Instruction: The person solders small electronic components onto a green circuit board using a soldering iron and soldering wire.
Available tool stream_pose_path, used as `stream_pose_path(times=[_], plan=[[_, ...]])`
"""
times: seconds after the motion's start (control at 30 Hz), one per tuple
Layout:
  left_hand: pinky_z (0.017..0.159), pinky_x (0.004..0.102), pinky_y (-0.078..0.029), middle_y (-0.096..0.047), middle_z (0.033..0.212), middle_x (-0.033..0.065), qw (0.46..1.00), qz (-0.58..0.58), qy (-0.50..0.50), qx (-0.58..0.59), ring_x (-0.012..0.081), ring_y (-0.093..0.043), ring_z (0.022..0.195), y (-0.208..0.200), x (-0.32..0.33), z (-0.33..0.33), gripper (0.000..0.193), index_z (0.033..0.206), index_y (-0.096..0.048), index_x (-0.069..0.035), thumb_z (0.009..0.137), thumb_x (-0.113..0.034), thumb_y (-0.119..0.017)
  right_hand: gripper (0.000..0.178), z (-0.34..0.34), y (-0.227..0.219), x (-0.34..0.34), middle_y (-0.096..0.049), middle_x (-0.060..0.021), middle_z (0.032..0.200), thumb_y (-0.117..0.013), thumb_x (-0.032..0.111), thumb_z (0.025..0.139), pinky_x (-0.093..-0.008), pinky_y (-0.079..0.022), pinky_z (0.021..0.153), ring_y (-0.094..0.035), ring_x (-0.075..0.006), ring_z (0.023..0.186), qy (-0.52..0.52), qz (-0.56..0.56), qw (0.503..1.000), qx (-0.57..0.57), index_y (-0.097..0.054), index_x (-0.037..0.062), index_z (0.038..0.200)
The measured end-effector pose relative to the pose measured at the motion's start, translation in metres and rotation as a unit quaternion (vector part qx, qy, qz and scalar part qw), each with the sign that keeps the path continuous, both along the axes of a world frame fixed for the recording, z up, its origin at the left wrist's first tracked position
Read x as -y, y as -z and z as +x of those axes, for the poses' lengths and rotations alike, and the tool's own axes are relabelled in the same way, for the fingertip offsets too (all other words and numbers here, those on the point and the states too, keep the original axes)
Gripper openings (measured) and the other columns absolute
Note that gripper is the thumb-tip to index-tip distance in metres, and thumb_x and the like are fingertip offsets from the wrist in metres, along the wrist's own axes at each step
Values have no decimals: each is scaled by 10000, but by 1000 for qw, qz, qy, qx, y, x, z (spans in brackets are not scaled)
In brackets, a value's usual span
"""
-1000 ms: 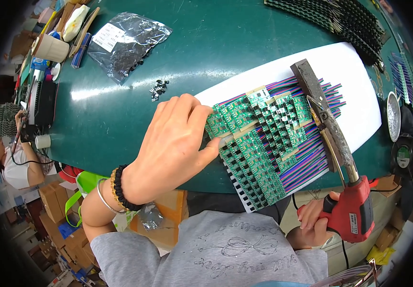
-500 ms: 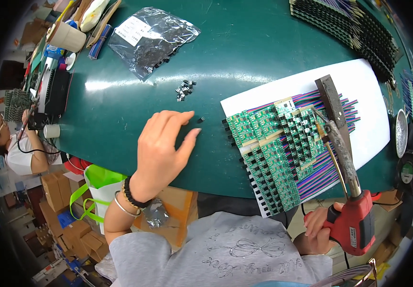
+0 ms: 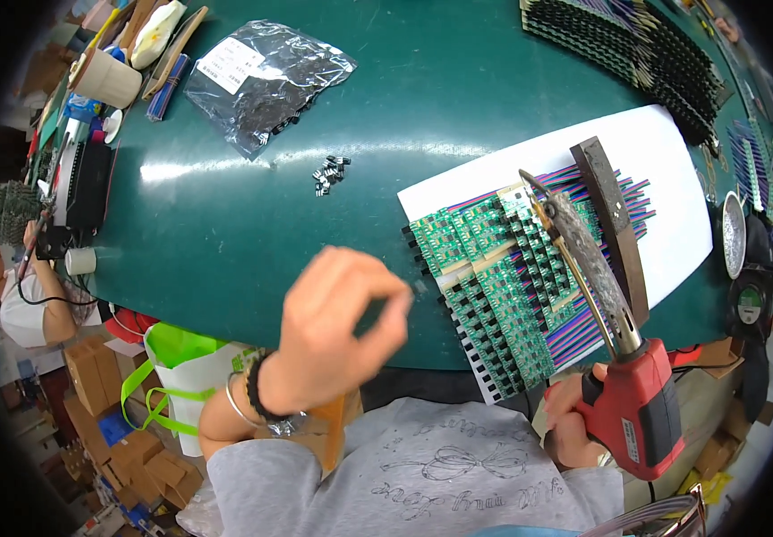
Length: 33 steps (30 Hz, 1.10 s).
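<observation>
My left hand (image 3: 337, 327) is closed in a pinch above the near part of the table, left of the circuit boards. At its fingertips shows a small black component (image 3: 420, 286), blurred by motion. My right hand (image 3: 573, 412) grips a red soldering gun (image 3: 639, 407) by its handle. The gun's long tip reaches up over the rows of green circuit boards (image 3: 498, 322), which carry black connectors along their edges. Striped wires run from the boards under a dark metal bar (image 3: 608, 210). A white sheet (image 3: 677, 192) lies beneath them.
Loose black components (image 3: 330, 174) lie in a small heap on the green table (image 3: 216, 242). Beyond is a clear plastic bag (image 3: 266, 85) of such parts. Stacked boards (image 3: 632, 49) sit at the far right, a metal dish (image 3: 734, 234) below them. Another person (image 3: 29, 300) works at far left.
My left hand has moved toward me and its fingers have closed; the single component is gone from its place on the table. The soldering gun's tip has shifted left over the boards.
</observation>
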<state>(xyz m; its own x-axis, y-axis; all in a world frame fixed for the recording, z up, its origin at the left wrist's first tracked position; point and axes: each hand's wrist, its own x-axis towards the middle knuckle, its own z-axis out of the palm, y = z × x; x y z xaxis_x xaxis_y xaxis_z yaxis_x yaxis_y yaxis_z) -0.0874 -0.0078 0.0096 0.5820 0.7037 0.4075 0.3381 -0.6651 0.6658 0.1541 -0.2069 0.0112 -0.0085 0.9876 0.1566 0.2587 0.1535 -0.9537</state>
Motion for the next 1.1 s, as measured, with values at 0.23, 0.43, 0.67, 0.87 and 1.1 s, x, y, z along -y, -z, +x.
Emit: stream_pose_path(times=[0.23,0.43,0.67,0.87,1.1], plan=[[551,340,-432,-599,828,89,981,-76,146,99,244,-562,659,-13,48,29,261,863,-637,-3,638,31,-765,297,-34,-25,-39,-711,-112,936,-776,8,731,-325,-554,720,-701,-213,835,79,-163,982,47,-718,49,1020],[575,339,-445,-601,836,102,978,-77,158,113,240,-576,696,-5,55,38,266,883,-640,21,645,28,-759,308,-27,-14,-35,-642,-40,789,-659,-19,859,-246,-457,600,-568,-102,629,26,-27,986,160,-573,3,1154],[653,346,-516,-639,904,143,970,142,172,94,235,-605,746,1,59,39,302,904,-666,68,638,-72,-681,647,-23,13,-7,-648,-61,782,-628,-11,867,-251,-457,557,-529,-100,553,104,-31,991,76,-278,11,1412],[659,345,-534,-642,868,145,965,175,179,80,232,-608,748,-6,51,34,302,903,-672,72,647,-89,-670,613,-18,32,10,-628,-74,727,-593,26,885,-265,-464,560,-540,-123,559,121,-20,992,40,-292,16,1420],[564,311,-490,-635,777,81,1000,12,-8,14,225,-608,687,8,-25,11,199,821,-645,-18,666,67,-736,554,-9,17,-8,-583,-77,627,-538,130,935,-301,-478,584,-564,-186,553,16,-24,996,-78,-333,30,1440]])
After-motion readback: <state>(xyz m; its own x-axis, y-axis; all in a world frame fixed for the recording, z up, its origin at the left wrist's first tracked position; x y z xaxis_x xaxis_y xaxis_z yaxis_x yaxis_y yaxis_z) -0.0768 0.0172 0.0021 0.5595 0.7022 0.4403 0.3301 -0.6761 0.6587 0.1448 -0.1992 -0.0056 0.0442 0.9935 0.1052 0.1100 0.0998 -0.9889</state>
